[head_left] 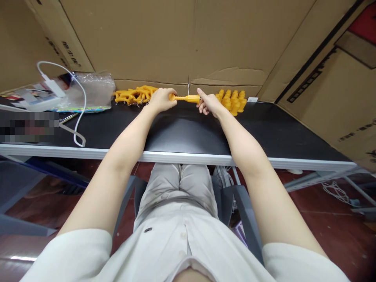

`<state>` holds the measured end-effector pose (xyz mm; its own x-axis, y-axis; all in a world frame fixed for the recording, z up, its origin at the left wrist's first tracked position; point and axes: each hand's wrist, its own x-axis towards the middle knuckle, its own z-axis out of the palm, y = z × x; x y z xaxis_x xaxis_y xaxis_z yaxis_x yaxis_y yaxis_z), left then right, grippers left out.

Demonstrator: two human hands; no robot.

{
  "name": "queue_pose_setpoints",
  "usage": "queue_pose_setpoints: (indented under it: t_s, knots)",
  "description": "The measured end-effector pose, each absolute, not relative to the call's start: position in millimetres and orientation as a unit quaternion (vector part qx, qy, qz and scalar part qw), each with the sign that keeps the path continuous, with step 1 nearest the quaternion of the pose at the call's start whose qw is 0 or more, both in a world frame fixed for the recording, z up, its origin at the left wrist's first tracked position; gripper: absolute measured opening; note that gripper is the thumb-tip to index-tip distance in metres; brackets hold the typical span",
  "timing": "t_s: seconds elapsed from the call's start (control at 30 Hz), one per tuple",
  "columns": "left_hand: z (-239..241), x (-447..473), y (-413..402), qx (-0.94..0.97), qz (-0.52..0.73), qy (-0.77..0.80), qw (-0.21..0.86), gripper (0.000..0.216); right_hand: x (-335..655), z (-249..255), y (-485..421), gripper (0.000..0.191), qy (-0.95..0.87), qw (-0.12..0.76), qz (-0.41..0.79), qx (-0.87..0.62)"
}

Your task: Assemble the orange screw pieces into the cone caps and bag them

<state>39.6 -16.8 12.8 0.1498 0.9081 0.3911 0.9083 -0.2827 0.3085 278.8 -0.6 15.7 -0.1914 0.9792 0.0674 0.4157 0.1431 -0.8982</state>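
Note:
A yellow plastic part [187, 98], a thin shaft with a thicker cylinder at its right end, lies level between my two hands at the far edge of the black table [182, 135]. My left hand [161, 100] is closed round the shaft's left end. My right hand [209, 104] touches the cylinder end, with one finger stretched up and the others curled. A thin metal pin stands just above the part. A heap of yellow parts with small springs [133, 95] lies left of my left hand. A cluster of yellow cylinder pieces [232, 101] stands right of my right hand.
Cardboard walls [164, 39] close off the table's back and right side. At far left are a clear plastic bag [94, 91], a white charger with its cable [58, 88], and papers. My lap and a chair are under the table's near edge.

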Motion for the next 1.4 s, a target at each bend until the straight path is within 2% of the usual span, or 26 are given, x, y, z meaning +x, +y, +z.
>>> queue_pose_setpoints:
  t_s: [0.1,0.17,0.23,0.33,0.4,0.47,0.67,0.9,1.2,1.4]
  knots:
    - [13.6,42.0,-18.8,-0.753,-0.254,-0.607,-0.003,0.053,279.0,16.7,0.2,0.086,-0.656,0.354,0.395,-0.537]
    - [13.9,42.4,-19.8,-0.748,-0.250,-0.615,-0.002,0.055,280.5,18.4,-1.6,0.083,-0.648,0.342,0.415,-0.540]
    - [13.7,41.6,-19.9,-0.744,-0.245,-0.622,-0.002,0.056,282.6,20.1,-4.6,0.070,-0.641,0.337,0.445,-0.526]
    - [12.7,39.7,-18.7,-0.742,-0.245,-0.623,-0.003,0.054,285.7,21.5,-8.3,0.036,-0.638,0.363,0.479,-0.482]
    - [12.1,39.3,-17.9,-0.742,-0.248,-0.623,-0.001,0.052,286.7,22.0,-9.2,0.025,-0.641,0.378,0.484,-0.461]
    - [11.8,39.9,-18.0,-0.743,-0.252,-0.620,0.003,0.050,286.6,22.5,-9.2,0.025,-0.644,0.382,0.477,-0.459]
    - [10.1,40.8,-18.8,-0.745,-0.262,-0.613,0.007,0.048,282.5,22.8,-8.5,0.051,-0.648,0.385,0.442,-0.487]
    - [7.0,39.0,-14.4,-0.748,-0.265,-0.608,0.000,0.054,280.8,19.0,-3.4,0.070,-0.662,0.388,0.421,-0.484]
    - [8.0,41.0,-14.6,-0.733,-0.257,-0.630,0.003,0.055,278.6,22.7,-9.5,0.063,-0.647,0.382,0.429,-0.502]
    - [6.0,37.5,-11.2,-0.738,-0.263,-0.621,0.000,0.055,284.4,18.9,-4.7,0.039,-0.648,0.384,0.452,-0.478]
